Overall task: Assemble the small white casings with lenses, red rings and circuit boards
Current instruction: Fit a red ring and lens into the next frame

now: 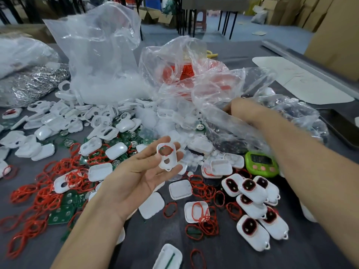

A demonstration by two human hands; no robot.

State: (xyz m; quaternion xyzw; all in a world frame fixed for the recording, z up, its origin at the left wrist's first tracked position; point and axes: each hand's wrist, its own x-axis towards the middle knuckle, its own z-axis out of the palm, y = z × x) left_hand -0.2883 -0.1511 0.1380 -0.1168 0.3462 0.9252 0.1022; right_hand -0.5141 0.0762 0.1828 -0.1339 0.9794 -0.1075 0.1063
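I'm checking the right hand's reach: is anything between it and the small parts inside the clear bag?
Yes: crumpled film of the clear bag folds across the right hand at the bag's mouth, hiding its fingertips. Whether they reach the small parts cannot be told.

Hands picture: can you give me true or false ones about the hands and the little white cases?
The left hand holds a white casing with a red ring in it. True.
The timer is blue. False: it is green.
The right hand is at a clear plastic bag. True.
The closed casings with dark windows lie at the far left. False: they lie at the right, just below the timer.
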